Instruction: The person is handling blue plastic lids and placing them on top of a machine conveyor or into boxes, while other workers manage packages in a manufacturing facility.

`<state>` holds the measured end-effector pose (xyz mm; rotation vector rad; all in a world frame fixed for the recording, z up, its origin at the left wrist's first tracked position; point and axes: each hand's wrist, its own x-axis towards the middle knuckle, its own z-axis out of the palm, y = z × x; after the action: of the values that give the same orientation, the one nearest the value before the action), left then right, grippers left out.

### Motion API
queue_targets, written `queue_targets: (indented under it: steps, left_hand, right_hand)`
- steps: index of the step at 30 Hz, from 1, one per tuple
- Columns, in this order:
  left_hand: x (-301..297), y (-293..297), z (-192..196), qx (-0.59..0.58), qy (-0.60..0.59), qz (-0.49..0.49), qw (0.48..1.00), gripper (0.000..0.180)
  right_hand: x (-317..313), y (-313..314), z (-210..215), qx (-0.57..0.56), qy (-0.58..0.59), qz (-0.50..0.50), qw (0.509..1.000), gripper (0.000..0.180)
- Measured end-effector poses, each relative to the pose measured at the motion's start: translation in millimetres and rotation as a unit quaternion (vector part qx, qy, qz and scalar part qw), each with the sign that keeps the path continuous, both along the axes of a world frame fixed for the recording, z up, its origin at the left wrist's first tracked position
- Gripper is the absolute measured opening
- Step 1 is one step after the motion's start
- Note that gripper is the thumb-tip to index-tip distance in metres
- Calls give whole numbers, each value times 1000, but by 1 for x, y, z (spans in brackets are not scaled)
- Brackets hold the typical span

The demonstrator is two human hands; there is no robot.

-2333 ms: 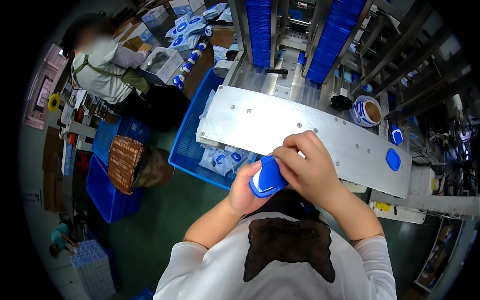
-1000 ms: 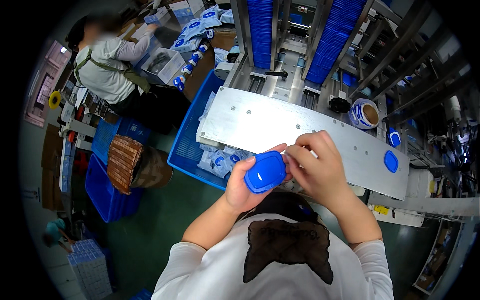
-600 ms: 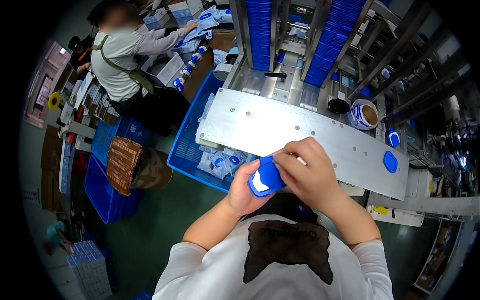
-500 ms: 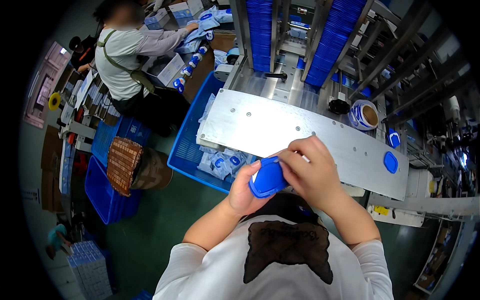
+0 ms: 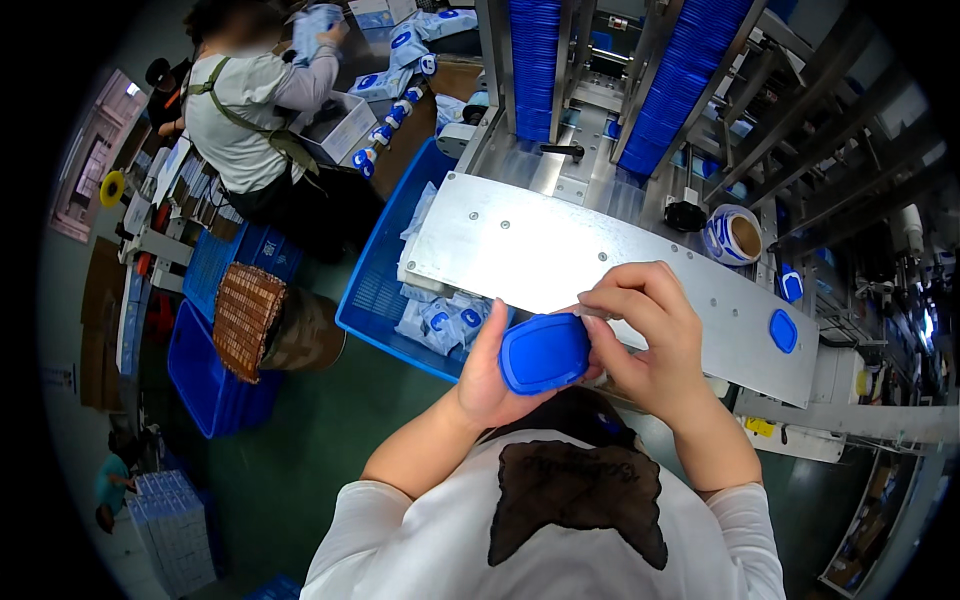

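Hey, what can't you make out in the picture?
Underside of the blue lid: head view, turned away, toward the left hand.
Anything pinched in the right hand: head view, too small to tell.
Tops of the blue stacks: head view, cut off by the upper edge.
Part of the blue basket: head view, covered by the metal plate.

The left forearm (image 5: 418,438) and right forearm (image 5: 718,445) slant inward from the near side, elbows bent; the left hand (image 5: 484,380) is cupped, its thumb (image 5: 491,332) upright toward the far side; the right hand (image 5: 655,345) arches nearby, its fingers (image 5: 628,301) curled leftward.
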<state>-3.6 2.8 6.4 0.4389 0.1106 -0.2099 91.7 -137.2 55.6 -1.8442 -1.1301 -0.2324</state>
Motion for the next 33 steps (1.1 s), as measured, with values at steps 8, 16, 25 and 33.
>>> queue_targets:
  steps: [8,16,25,33]
  left_hand:
    - [0,2,1,-75,-37,-15,996,99]
    - [-2,1,0,16,12,-13,1000,70]
    - [-3,2,-3,-17,-23,-7,1000,59]
    - [-4,6,-9,12,-50,-35,998,56]
  right_hand:
    - [-3,-1,0,4,47,33,998,25]
    - [-8,7,-5,-87,-119,23,989,27]
    - [-8,9,-1,-51,-100,35,993,26]
    - [-1,6,1,-45,-121,-18,991,26]
